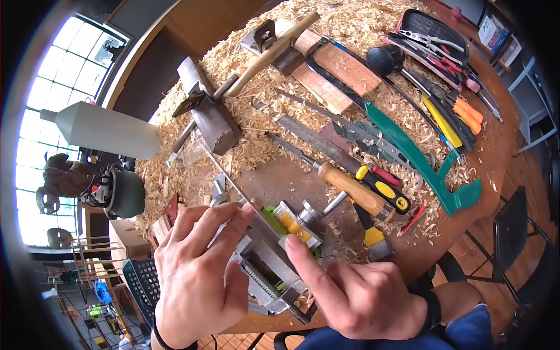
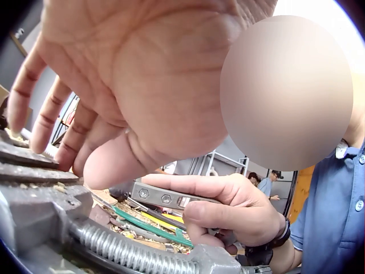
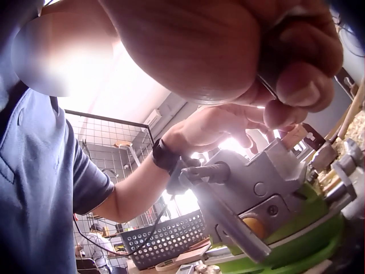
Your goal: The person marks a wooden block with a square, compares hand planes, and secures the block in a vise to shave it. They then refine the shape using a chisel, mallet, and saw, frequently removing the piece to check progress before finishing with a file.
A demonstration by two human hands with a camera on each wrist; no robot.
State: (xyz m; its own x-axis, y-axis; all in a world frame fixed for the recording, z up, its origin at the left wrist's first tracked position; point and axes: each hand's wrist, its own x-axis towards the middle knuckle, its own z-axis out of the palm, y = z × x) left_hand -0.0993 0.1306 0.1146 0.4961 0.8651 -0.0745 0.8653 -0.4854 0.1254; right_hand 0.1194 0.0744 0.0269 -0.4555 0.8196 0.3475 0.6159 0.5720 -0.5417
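Observation:
My right hand (image 1: 364, 297) holds a long, thin grey metal tool (image 2: 155, 196) with hexagonal recesses in its side. The index finger lies straight along it, the thumb presses its side and the other fingers curl under. In the head view the tool runs edge-on as a narrow strip away over a grey and green bench vise (image 3: 259, 191). Its exact kind cannot be told. My left hand (image 1: 195, 271) rests on the vise with fairly straight fingers, the index fingertip right beside the strip. The vise's threaded screw (image 2: 131, 251) shows below the left palm.
Wood shavings (image 1: 251, 122) cover much of the bench. Right of the vise lie a wood-handled chisel (image 1: 344, 184), a brush (image 1: 376, 239), a green-handled saw (image 1: 420, 151) and a pencil (image 1: 414, 219). Two wooden planes and a mallet (image 1: 274, 52) lie farther back; a white bottle (image 1: 105, 131) stands left.

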